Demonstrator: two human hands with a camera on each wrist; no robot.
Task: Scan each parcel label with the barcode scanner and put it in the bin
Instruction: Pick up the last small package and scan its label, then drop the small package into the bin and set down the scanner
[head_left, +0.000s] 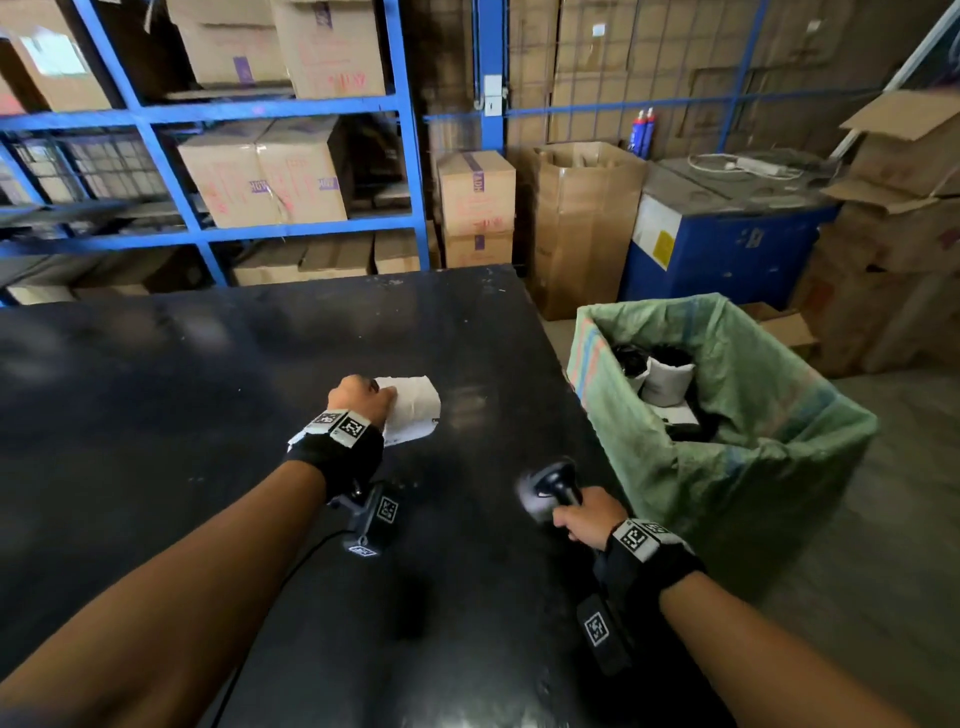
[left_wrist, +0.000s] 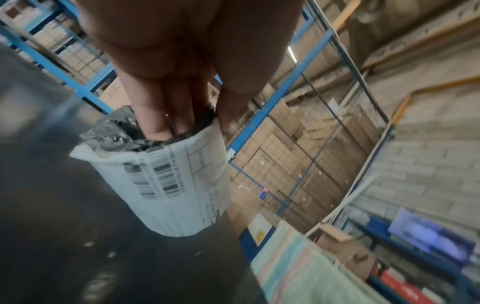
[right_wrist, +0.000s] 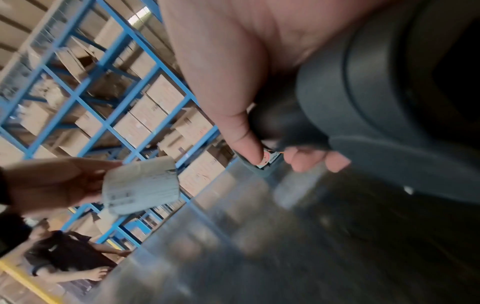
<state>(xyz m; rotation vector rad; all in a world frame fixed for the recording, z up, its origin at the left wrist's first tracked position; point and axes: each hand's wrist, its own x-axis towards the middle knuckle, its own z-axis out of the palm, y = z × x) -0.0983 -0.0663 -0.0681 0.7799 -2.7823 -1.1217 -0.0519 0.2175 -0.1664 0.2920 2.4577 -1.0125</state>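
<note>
The left hand (head_left: 363, 397) pinches a small black parcel wrapped in a white barcode label (left_wrist: 179, 185) above the black worktop (head_left: 208, 364). The right hand (head_left: 584, 514) wraps its grip around the black handheld barcode scanner (head_left: 545, 488). The scan step seems in hand: next, aim the scanner at the label, then drop the parcel in the green-lined bin (head_left: 779, 415).

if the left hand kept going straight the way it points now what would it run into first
Probably nothing on the black table: the left hand holding the parcel points toward the far edge, then the blue shelving beyond. Depth is unclear.

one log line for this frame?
left hand: holds parcel, label out | right hand: grips scanner | bin: parcels inside
</note>
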